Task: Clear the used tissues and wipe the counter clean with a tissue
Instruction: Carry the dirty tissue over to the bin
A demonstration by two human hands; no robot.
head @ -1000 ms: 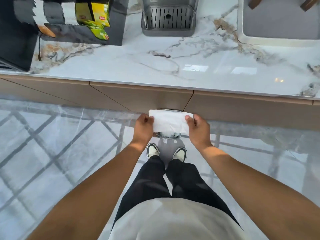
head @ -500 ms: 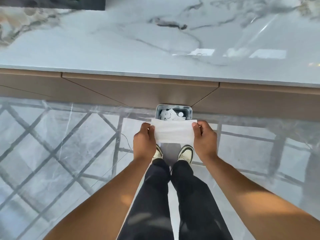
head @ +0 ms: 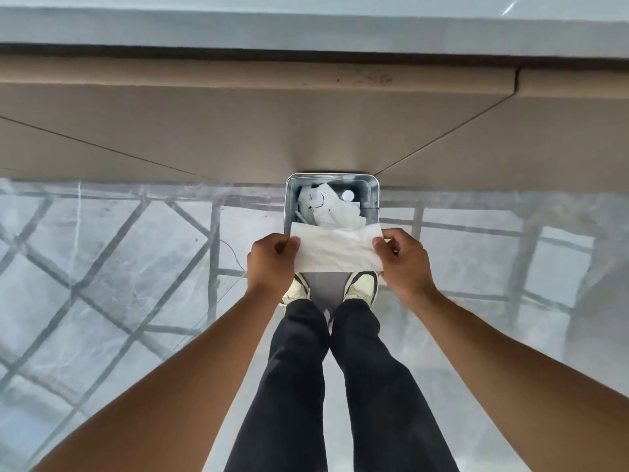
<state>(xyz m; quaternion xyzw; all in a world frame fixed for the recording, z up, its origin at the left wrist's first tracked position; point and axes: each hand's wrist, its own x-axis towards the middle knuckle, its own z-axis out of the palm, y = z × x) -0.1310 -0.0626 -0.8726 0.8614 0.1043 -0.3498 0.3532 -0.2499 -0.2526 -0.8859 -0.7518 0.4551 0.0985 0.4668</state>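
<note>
Head view, looking straight down. Both hands out front at 12 o'clock from the body, holding one tissue [head: 337,248] stretched flat between them.

Left hand [head: 270,262]: grip closed on the tissue's left edge, thumb on top, fingers curled under. Right hand [head: 403,258]: grip closed on the right edge, same pinch, thumb on top. Tissue is white, roughly rectangular, slightly wrinkled, taut and about level.

Tissue sits over the near edge of a bin [head: 373,199], covering its 6 o'clock rim. Can't tell whether it touches the rim or hangs just above it. Bin is a rounded-rectangle metal container, open top, standing on the floor [head: 112,267] against the cabinet front [head: 238,131]. Inside it: crumpled used tissues [head: 328,207] piled centre to left, plus a small white round object [head: 348,195] at about 1 o'clock in the bin; can't tell what it is.

Shoes [head: 362,286] are cream with dark trim, toes pointing at 12 o'clock, just short of the bin, partly hidden under the tissue and hands. Dark trousers [head: 367,386] run down to the bottom of frame.

Table [head: 306,25]: only its pale front strip shows across the top of frame, above the tan cabinet panels. A few dark specks on the upper cabinet edge at about 1 o'clock from the bin. Floor is glossy grey marble with darker crossing lines and window reflections.
</note>
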